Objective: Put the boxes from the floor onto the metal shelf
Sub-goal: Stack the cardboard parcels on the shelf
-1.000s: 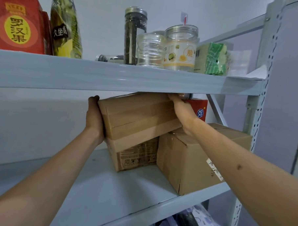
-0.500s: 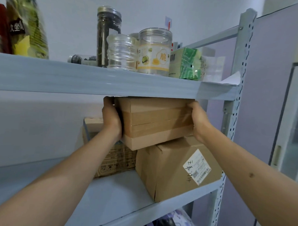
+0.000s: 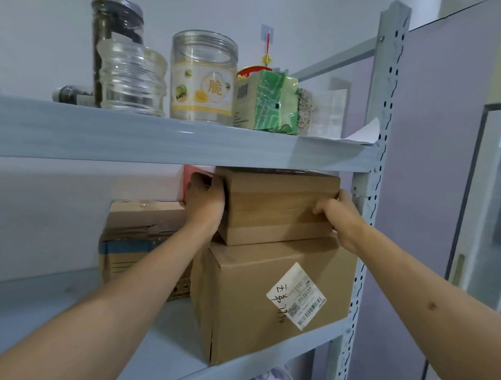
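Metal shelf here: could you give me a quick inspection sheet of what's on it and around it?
Surface: grey metal shelf, two tiers in view.
Job's things: flat cardboard box lies on the large labelled box, close under the upper tier; taped box stands to their left.
Clutter: upper tier holds a clear ribbed jar, a labelled jar, a dark tall jar and a green packet.
Hands: left hand and right hand grip the flat box's ends.
Cables: nothing seen.
Surroundings: white wall behind, lilac panel to the right.
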